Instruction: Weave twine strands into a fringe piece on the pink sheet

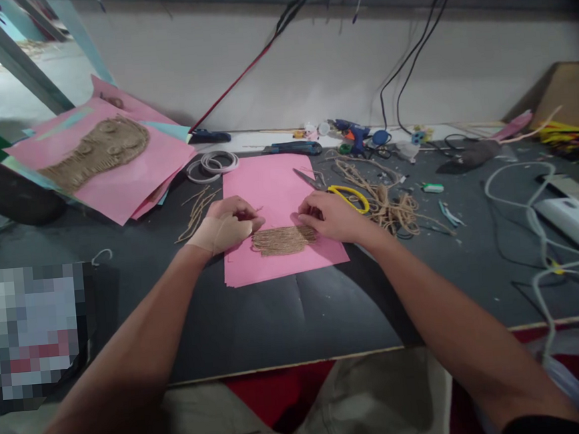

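On pink paper [267, 185] lies a small patch of jute twine [284, 241], laid in tight side-by-side rows. My left hand [227, 223] pinches at the upper left end of the top row, thumb and fingers together; a pale covering wraps its back and wrist. At the upper right end, my right hand [325, 214] pinches the twine in the same way. The fingertips hide both ends of that row. Yellow-handled scissors [349, 199] lie just beyond my right hand, partly over the paper. Loose jute twine [394, 212] is heaped to their right.
Cut twine pieces [196, 211] and a white tape-like ring [218, 164] lie left. Pink sheets with a twine-covered shape [108, 147] stand farther left. Behind are a utility knife [291, 149] and a blue glue gun [356, 135]. A white cable [535, 224] loops at right.
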`<action>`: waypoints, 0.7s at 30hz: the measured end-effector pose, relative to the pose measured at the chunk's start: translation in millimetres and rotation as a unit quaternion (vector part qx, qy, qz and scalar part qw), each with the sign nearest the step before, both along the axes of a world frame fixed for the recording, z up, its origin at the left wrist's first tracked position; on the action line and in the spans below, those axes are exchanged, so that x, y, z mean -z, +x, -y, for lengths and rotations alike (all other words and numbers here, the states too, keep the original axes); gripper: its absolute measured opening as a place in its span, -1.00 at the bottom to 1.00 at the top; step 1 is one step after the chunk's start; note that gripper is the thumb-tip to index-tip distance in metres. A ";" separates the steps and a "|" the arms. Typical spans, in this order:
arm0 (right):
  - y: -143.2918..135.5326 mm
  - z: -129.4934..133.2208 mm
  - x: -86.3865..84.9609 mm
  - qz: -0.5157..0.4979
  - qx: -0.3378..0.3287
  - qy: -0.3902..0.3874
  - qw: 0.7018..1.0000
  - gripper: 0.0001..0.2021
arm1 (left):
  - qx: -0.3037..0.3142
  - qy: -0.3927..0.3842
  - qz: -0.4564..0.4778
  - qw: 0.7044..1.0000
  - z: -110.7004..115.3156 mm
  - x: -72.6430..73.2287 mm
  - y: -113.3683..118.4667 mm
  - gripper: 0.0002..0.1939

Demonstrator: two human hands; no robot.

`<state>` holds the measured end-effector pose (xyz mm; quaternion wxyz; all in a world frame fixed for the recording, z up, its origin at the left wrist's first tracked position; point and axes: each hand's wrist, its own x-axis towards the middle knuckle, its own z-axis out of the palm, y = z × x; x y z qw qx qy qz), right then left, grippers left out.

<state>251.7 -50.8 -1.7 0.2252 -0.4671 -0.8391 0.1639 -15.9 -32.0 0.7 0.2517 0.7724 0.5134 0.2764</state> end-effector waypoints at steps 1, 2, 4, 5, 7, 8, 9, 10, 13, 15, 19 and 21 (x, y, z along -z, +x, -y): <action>-0.5 0.0 -0.1 0.000 0.003 0.000 1.000 -0.90 | 0.002 -0.013 0.005 1.000 0.6 -0.7 0.2 -0.90; -0.9 0.0 -0.2 0.000 0.006 0.000 1.000 -0.89 | 0.004 -0.023 0.007 1.000 1.2 -1.2 0.4 -0.90; -1.9 0.0 -0.3 0.001 0.011 0.001 1.000 -0.88 | 0.012 -0.030 0.006 0.999 2.0 -1.7 0.5 -0.89; -2.6 0.0 -0.2 -0.001 0.014 0.001 1.000 -0.88 | 0.017 -0.025 0.007 1.000 2.1 -1.5 0.5 -0.90; -4.8 0.2 0.3 -0.010 0.020 -0.001 1.000 -0.87 | 0.027 -0.009 0.006 1.000 1.7 -0.4 0.6 -0.90; -6.4 0.6 0.8 -0.016 0.026 -0.003 1.000 -0.87 | 0.032 0.001 0.003 0.999 1.4 0.2 0.7 -0.90; -8.2 1.0 1.5 -0.022 0.032 -0.004 0.999 -0.86 | 0.038 0.010 -0.001 0.999 1.0 0.9 0.8 -0.90; -10.3 1.7 2.3 -0.026 0.039 -0.004 0.999 -0.86 | 0.041 0.017 -0.004 0.999 0.6 1.4 1.0 -0.89; -16.3 4.0 4.6 -0.039 0.061 -0.007 0.997 -0.84 | 0.049 0.025 -0.006 0.998 0.1 2.7 2.1 -0.88; -18.9 5.3 5.6 -0.047 0.069 -0.008 0.996 -0.82 | 0.051 0.030 0.000 0.998 0.3 3.5 3.3 -0.90; -19.5 6.1 6.5 -0.059 0.066 -0.002 0.996 -0.83 | 0.073 0.050 0.006 0.996 2.0 3.6 6.3 -0.91; -18.9 5.8 6.8 -0.060 0.061 0.001 0.996 -0.84 | 0.082 0.056 0.000 0.995 3.1 2.7 7.6 -0.92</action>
